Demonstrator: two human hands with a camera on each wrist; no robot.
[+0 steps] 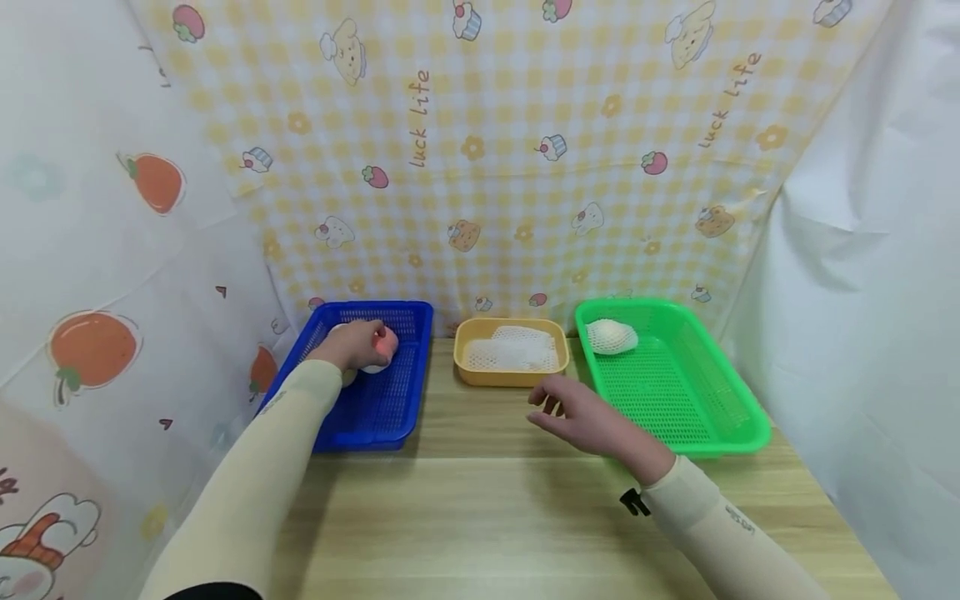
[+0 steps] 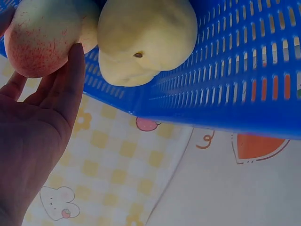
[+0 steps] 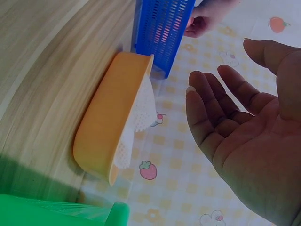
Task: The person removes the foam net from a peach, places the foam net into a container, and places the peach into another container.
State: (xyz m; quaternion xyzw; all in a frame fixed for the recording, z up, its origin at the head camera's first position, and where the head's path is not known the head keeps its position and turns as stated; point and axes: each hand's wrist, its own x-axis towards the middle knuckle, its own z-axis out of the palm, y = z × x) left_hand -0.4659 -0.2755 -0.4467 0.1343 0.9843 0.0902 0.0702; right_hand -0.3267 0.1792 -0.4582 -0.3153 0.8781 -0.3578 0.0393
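Observation:
At the blue basket (image 1: 411, 367), my left hand (image 1: 358, 342) holds a pink-blushed peach (image 2: 40, 40), with fingers curled along its underside. Beside that peach, a pale yellow fruit (image 2: 148, 35) with a small dark stem spot lies in the same basket; more pale fruit is partly hidden by the hand. My right hand (image 1: 577, 414) hovers over the table in front of the orange-yellow tub (image 1: 510, 378), its fingers loosely bent and nothing in them. White foam nets (image 1: 513, 350) lie inside the tub.
To the right is a green basket (image 1: 731, 396) holding a fruit in a white foam net (image 1: 611, 337). The wooden table (image 1: 465, 517) meets a checked cloth (image 1: 510, 192) at the back, and white cloth hangs at both sides.

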